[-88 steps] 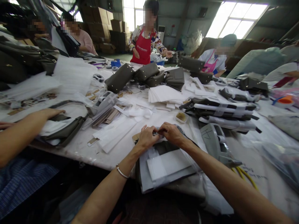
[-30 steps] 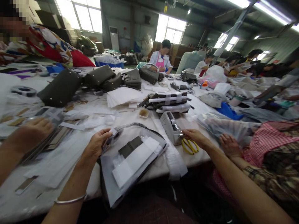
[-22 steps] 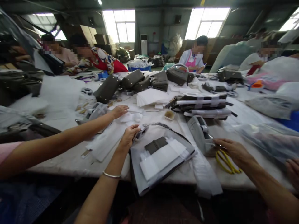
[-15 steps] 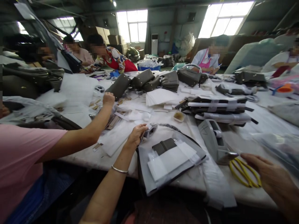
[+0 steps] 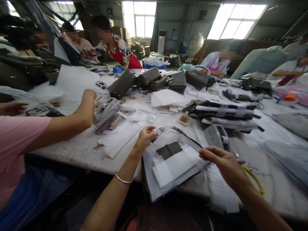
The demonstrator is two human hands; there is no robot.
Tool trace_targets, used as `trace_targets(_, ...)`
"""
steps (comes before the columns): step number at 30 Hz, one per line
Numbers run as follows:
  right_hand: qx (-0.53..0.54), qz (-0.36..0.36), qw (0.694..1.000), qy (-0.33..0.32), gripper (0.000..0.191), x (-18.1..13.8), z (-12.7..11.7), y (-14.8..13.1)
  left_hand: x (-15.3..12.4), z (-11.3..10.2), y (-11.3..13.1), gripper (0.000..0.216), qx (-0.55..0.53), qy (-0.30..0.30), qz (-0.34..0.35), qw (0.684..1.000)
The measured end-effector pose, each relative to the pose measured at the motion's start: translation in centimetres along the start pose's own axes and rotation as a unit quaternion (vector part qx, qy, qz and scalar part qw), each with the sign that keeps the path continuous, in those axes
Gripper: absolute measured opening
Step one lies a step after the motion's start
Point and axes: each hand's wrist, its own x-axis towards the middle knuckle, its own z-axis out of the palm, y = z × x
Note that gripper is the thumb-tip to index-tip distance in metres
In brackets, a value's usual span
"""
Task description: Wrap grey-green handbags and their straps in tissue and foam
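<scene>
A flat dark handbag (image 5: 144, 175) lies near the table's front edge, covered with grey and clear plastic. White sheet padding (image 5: 176, 165) and a small dark-green leather piece (image 5: 169, 150) rest on top of it. At its upper left corner, my left hand (image 5: 145, 138) pinches a small pale tag (image 5: 158, 131) beside the bag's plastic-wrapped strap (image 5: 172, 129). My right hand (image 5: 220, 158) is at the bag's right corner, thumb and fingers pressed together; what they hold, if anything, cannot be made out. Yellow-handled scissors (image 5: 253, 178) lie partly hidden behind my right wrist.
A grey tape dispenser (image 5: 214, 136) stands right of the bag, before a stack of wrapped bags (image 5: 223, 112). A small dish (image 5: 184, 120) sits behind the bag. Paper strips (image 5: 120, 138) lie left, near a co-worker's pink sleeve (image 5: 21, 131). Finished-looking dark bags (image 5: 122, 84) line the middle.
My right hand has moved left from beside the scissors to the bag's right corner. My left hand keeps its pinch, slightly shifted. The neighbour's arm has drawn back left.
</scene>
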Motion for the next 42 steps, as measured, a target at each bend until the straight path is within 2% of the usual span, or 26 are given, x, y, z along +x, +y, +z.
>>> trace_targets(3, 0.074, -0.060, 0.991, -0.092, 0.038, 1.0, 7.5, -4.3, -1.0, 0.3, -0.5, 0.044, 0.055, 0.008, 0.053, 0.997)
trace_targets(5, 0.111, -0.073, 0.984, -0.119, 0.036, 1.7, 10.6, -5.5, -1.7, 0.3, -0.6, 0.041, 0.109, 0.015, 0.096, 0.989)
trace_targets(7, 0.128, -0.068, 0.982, -0.123, 0.035, 2.6, 12.3, -5.6, -2.2, 0.4, -0.6, 0.038, 0.146, 0.020, 0.121, 0.982)
trace_targets(13, 0.140, -0.018, 0.984, -0.109, 0.038, 5.0, 13.9, -3.5, -3.1, 0.7, -0.3, 0.033, 0.206, 0.052, 0.158, 0.964)
trace_targets(17, 0.129, -0.004, 0.986, -0.102, 0.043, 5.4, 14.3, -3.0, -2.9, 0.6, -0.6, 0.033, 0.196, 0.048, 0.138, 0.970)
trace_targets(20, 0.037, -0.041, 0.997, -0.054, 0.047, 5.6, 14.3, -3.0, -2.3, 0.2, -0.7, 0.037, 0.116, 0.012, 0.085, 0.989)
trace_targets(22, -0.073, -0.103, 0.992, 0.001, 0.049, 5.9, 14.2, -3.0, -1.8, -0.2, -0.4, 0.039, 0.056, -0.021, 0.033, 0.998)
trace_targets(24, -0.186, -0.201, 0.959, 0.066, 0.048, 6.4, 14.1, -3.2, -1.4, -0.6, 0.1, 0.039, 0.020, -0.054, -0.014, 0.998)
trace_targets(26, -0.268, -0.336, 0.896, 0.115, 0.044, 7.0, 13.9, -3.9, -0.9, -1.1, 0.6, 0.036, 0.004, -0.075, -0.039, 0.996)
trace_targets(27, -0.298, -0.407, 0.855, 0.117, 0.040, 7.3, 13.7, -4.4, -0.7, -1.3, 0.9, 0.034, 0.001, -0.081, -0.044, 0.996)
trace_targets(29, -0.345, -0.530, 0.772, 0.067, 0.029, 8.1, 13.6, -5.6, -0.2, -1.6, 1.3, 0.031, 0.009, -0.089, -0.043, 0.995)
trace_targets(31, -0.380, -0.597, 0.707, -0.012, 0.020, 9.1, 13.7, -6.7, 0.5, -1.9, 1.4, 0.028, 0.032, -0.093, -0.041, 0.994)
trace_targets(32, -0.397, -0.608, 0.686, -0.047, 0.019, 9.7, 13.9, -7.2, 0.9, -2.0, 1.3, 0.028, 0.049, -0.092, -0.040, 0.994)
trace_targets(34, -0.438, -0.597, 0.665, -0.097, 0.018, 10.9, 14.6, -7.8, 1.7, -2.6, 1.1, 0.030, 0.095, -0.076, -0.033, 0.992)
trace_targets(36, -0.484, -0.560, 0.660, -0.127, 0.021, 12.1, 15.4, -8.1, 2.5, -3.3, 0.7, 0.033, 0.153, -0.036, -0.010, 0.987)
trace_targets(38, -0.501, -0.521, 0.678, -0.130, 0.030, 12.7, 15.9, -8.2, 3.1, -4.2, 0.5, 0.033, 0.218, 0.016, 0.028, 0.975)
trace_targets(40, -0.471, -0.494, 0.723, -0.109, 0.039, 12.6, 15.7, -8.3, 3.3, -5.0, 0.5, 0.032, 0.282, 0.058, 0.069, 0.955)
trace_targets(42, -0.408, -0.476, 0.774, -0.089, 0.035, 11.4, 14.5, -8.6, 3.1, -5.6, 0.6, 0.032, 0.342, 0.075, 0.100, 0.932)
